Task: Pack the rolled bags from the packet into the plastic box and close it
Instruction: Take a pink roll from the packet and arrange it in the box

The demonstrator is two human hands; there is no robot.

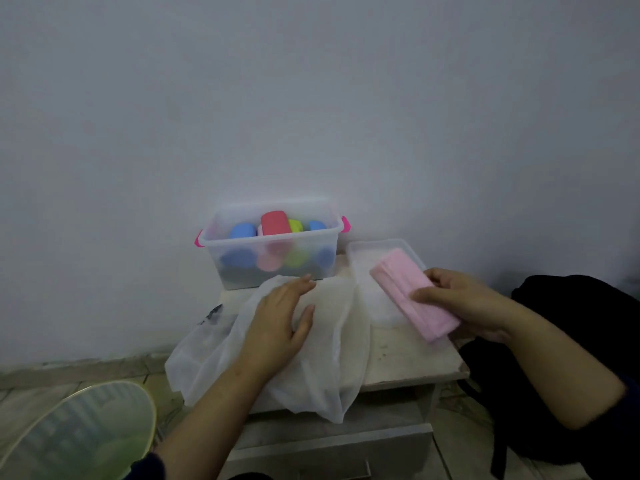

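A clear plastic box [242,242] with pink side clips stands open against the wall, holding several coloured rolls: a red roll [275,222] on top, with blue, green and pink ones below. Its clear lid [360,258] lies to the right of the box. My right hand [460,299] grips a pink roll of bags [401,285] above the lid. My left hand [280,317] rests flat, fingers straight, on the white translucent packet [325,368] that drapes over the front of the small table [408,358].
A dark bag [571,306] sits on the floor at the right of the table. A round glass-topped table [79,431] is at the lower left. The wall stands right behind the box. A drawer front [329,441] shows under the tabletop.
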